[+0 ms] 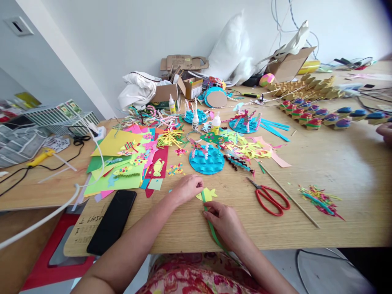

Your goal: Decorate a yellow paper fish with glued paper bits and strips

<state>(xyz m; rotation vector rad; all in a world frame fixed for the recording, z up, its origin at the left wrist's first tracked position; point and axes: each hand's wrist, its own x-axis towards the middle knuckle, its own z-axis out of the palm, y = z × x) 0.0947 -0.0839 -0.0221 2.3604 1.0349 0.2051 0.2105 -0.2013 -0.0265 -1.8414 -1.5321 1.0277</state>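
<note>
A yellow paper fish lies on the table between my hands, with a long green paper strip laid across it. My left hand is closed, its fingertips pinching the strip's upper end over the fish. Lower down, the thumb and fingers of my right hand grip the same strip, whose tail curls toward the table's front edge. Just beyond the hands sits a round blue base with bumps and twisted upright pieces. Red-handled scissors lie to the right of my right hand.
A thin wooden stick and a pile of paper scraps lie to the right. On the left are a black phone and coloured paper sheets. Glue bottles stand farther back. Another person's hand shows at the right edge.
</note>
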